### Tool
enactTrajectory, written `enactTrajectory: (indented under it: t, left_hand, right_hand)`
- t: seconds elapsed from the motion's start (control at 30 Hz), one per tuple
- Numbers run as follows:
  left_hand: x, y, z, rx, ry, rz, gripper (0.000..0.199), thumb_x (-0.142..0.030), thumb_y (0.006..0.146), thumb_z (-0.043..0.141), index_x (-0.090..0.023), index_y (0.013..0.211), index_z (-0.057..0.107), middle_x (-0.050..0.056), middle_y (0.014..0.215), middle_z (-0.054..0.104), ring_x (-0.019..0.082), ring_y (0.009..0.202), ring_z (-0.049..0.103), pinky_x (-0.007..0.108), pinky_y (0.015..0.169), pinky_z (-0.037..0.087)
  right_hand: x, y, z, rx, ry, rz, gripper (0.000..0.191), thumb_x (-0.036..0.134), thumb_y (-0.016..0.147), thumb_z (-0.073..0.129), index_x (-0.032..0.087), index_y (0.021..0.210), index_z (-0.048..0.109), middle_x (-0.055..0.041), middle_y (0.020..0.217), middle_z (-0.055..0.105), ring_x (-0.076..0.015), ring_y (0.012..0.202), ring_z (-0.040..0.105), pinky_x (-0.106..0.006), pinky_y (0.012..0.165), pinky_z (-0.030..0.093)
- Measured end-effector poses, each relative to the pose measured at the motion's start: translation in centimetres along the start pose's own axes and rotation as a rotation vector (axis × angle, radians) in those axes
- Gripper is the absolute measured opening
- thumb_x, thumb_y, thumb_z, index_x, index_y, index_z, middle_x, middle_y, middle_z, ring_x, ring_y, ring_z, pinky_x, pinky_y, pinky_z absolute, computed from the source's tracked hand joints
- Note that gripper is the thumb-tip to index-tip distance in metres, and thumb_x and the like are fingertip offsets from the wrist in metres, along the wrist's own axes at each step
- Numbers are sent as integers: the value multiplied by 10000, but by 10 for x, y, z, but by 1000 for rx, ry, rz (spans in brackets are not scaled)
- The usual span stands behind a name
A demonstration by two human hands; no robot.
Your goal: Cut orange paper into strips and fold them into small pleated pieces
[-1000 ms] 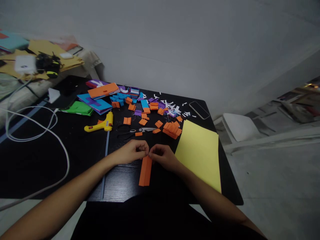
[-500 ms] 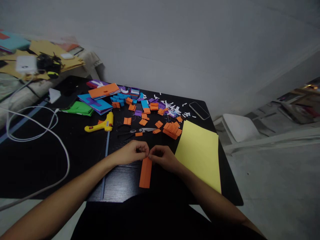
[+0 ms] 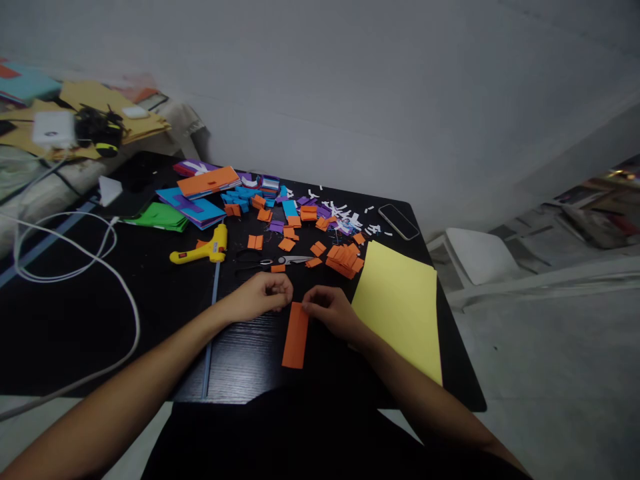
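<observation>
My right hand (image 3: 327,308) pinches the top corner of an orange paper strip (image 3: 295,339), which hangs toward the front of the black table. Just left of the strip's upper end is my left hand (image 3: 270,293), apart from it. Its fingers are curled in, and whether anything small is inside them is hidden. Beyond my hands lie scissors (image 3: 293,260) and black-handled pliers (image 3: 255,265). Small folded orange paper pieces (image 3: 343,260) are scattered and piled behind them.
A yellow glue gun (image 3: 205,248) lies left, near a white cable (image 3: 131,307). Yellow sheets (image 3: 400,307) are on the right, below a phone (image 3: 399,221). White paper scraps (image 3: 345,215), blue folders (image 3: 193,208) and green paper (image 3: 163,217) lie toward the wall.
My left hand has come off the strip and moved slightly left. My right hand keeps its pinch, and the strip has shifted a little right, its plain face now showing.
</observation>
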State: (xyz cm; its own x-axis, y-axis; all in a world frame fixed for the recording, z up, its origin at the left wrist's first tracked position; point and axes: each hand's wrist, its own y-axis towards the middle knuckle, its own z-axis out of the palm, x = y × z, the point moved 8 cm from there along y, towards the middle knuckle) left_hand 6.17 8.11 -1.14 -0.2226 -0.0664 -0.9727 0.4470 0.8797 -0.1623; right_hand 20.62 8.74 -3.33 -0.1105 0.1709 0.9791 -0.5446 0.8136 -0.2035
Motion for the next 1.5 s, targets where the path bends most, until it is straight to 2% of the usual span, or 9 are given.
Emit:
enactTrajectory:
  t: [0.27, 0.43, 0.7, 0.93, 1.03, 1.13, 1.27, 1.4, 1.5]
  left_hand:
    - [6, 0, 17, 67, 67, 7, 100, -238, 834, 582, -150, 818, 629, -47, 639, 527, 105, 598, 468, 219, 575, 339]
    - [6, 0, 18, 79, 93, 18, 96, -233, 834, 583, -148, 821, 627, -49, 643, 527, 100, 595, 456, 217, 570, 334]
    - [1, 2, -1, -63, 78, 32, 103, -243, 804, 587, -158, 763, 628, -49, 614, 529, 106, 583, 485, 215, 571, 371]
    - [6, 4, -1, -142, 43, 16, 183, -329, 844, 621, -154, 808, 658, -37, 596, 581, 119, 564, 548, 228, 571, 408]
    - [3, 2, -5, -204, 160, 66, 245, -384, 901, 606, -162, 821, 670, -38, 612, 573, 118, 572, 526, 228, 562, 387]
    - [-8, -4, -16, -340, 355, 177, 239, -355, 956, 560, -175, 835, 660, -24, 681, 590, 131, 638, 552, 246, 613, 418]
    - [-23, -13, -33, -548, 697, 288, 230, -301, 998, 502, -169, 936, 681, 63, 909, 676, 213, 880, 644, 341, 808, 505]
    - [-20, -15, -51, -735, 1057, 184, 321, -338, 990, 523, -153, 1153, 730, 182, 1258, 642, 361, 1223, 565, 523, 1049, 448]
    - [-7, -9, -57, -731, 1191, 63, 434, -403, 992, 531, -151, 1302, 698, 214, 1375, 588, 402, 1325, 505, 552, 1103, 411]
  right_hand:
    - [-1, -2, 7, 27, -46, 6, 173, 332, 766, 750, 171, 758, 688, 19, 661, 636, -122, 602, 560, -247, 593, 444]
    - [0, -2, 8, 41, -9, 9, 190, 346, 777, 763, 169, 771, 694, 23, 658, 644, -120, 588, 577, -255, 607, 471]
    - [-2, 0, 3, 5, 116, -29, 260, 422, 817, 774, 191, 901, 691, 6, 763, 693, -145, 650, 650, -293, 656, 538]
    - [-1, -1, 3, -5, 79, -78, 336, 328, 826, 781, 238, 1134, 680, 20, 830, 694, -129, 710, 623, -268, 686, 492]
    - [-2, -1, 2, -22, 65, -89, 276, 318, 843, 755, 241, 1102, 698, 17, 833, 699, -133, 717, 625, -273, 693, 491]
    - [-3, 0, -3, -80, 26, -111, 194, 299, 838, 738, 231, 1020, 731, -2, 884, 717, -159, 806, 656, -300, 762, 520]
    - [-8, 3, -7, -126, -3, -97, 137, 290, 832, 719, 218, 943, 753, -22, 942, 737, -186, 873, 668, -329, 795, 546]
    - [-9, 3, -6, -132, 2, -78, 162, 294, 840, 694, 216, 962, 767, -22, 922, 726, -173, 819, 649, -312, 731, 557]
    - [-10, 3, -4, -124, 47, -60, 174, 304, 842, 682, 216, 962, 772, -14, 877, 701, -159, 764, 633, -306, 696, 569]
